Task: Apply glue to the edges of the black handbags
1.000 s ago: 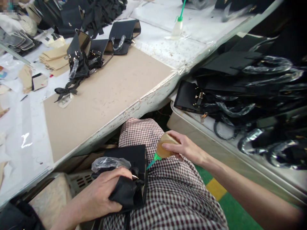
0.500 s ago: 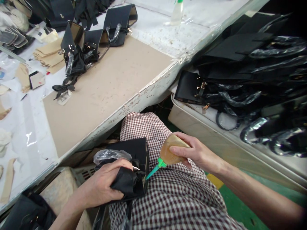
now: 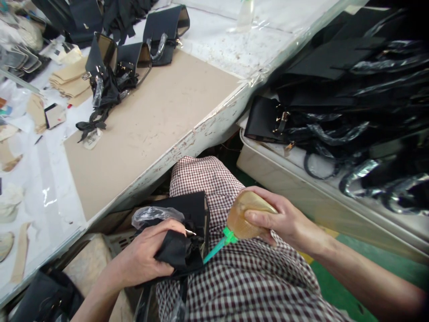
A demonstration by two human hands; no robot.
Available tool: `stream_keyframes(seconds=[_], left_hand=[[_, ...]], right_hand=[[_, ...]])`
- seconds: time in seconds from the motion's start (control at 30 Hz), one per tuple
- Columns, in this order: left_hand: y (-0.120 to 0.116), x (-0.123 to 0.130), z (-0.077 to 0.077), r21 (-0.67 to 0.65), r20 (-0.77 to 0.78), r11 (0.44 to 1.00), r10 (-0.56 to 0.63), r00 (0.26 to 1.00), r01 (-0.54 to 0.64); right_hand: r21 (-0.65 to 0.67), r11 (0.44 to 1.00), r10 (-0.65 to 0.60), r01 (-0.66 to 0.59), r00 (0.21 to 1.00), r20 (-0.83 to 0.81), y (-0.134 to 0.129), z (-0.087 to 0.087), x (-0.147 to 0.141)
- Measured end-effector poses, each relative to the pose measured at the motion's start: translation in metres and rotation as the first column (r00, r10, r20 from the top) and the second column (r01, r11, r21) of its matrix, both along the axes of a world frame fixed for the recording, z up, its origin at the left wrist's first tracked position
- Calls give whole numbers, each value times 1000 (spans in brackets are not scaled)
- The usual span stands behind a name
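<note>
A black bag (image 3: 191, 205) with a plastic-wrapped handle (image 3: 156, 216) rests on the checkered cloth over my lap. My left hand (image 3: 149, 255) is closed on the bag's black fabric, with the thumb below and the fingers above. Amber liquid fills a squeeze bottle (image 3: 246, 214) that my right hand (image 3: 275, 217) grips from the right. The bottle tilts down to the left, and the tip of its green nozzle (image 3: 216, 249) is at the bag's right edge, near the lower corner.
The worktable (image 3: 150, 112) rises at the upper left, its edge close to my lap. Black bags (image 3: 164, 31) and tan pieces (image 3: 69, 78) lie on it. A pale bin (image 3: 301, 192) piled with black bags stands at right.
The bottle and my right hand have shifted slightly right and down, and the nozzle tip has moved lower along the bag's edge. My left hand keeps its grip on the bag.
</note>
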State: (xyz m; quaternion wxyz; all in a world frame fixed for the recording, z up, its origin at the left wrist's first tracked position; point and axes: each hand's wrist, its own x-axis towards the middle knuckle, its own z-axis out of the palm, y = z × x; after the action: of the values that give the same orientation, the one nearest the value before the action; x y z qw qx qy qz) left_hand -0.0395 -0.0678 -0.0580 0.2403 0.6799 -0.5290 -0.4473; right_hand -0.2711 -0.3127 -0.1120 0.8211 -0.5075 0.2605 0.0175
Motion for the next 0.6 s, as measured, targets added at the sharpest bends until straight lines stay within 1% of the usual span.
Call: stream_keyframes(seconds=[0.17, 0.23, 0.3, 0.37, 0.43, 0.5, 0.6], left_hand=[[1, 1, -2, -44, -2, 999, 4, 1000, -4], [2, 2, -3, -60, -9, 998, 8, 1000, -8], [3, 3, -4, -63, -10, 998, 11, 1000, -11], [2, 4, -3, -64, -9, 998, 12, 1000, -12], [0, 4, -2, -74, -3, 997, 16, 1000, -17], [-2, 4, -1, -82, 1, 996, 22, 1000, -22], [-4, 4, 0, -80, 3, 997, 20, 1000, -19]], right_hand=[[-132, 991, -41, 33, 997, -59, -10, -17, 3], [-182, 983, -49, 36, 997, -68, -14, -19, 5], [-206, 977, -65, 51, 996, -64, -16, -18, 6], [-181, 981, -79, 70, 996, -41, -15, -14, 6], [-113, 991, -74, 72, 997, -14, -12, -10, 7], [-43, 997, -58, 58, 998, 10, -7, -5, 7], [13, 999, -41, 41, 998, 41, -1, -2, 7]])
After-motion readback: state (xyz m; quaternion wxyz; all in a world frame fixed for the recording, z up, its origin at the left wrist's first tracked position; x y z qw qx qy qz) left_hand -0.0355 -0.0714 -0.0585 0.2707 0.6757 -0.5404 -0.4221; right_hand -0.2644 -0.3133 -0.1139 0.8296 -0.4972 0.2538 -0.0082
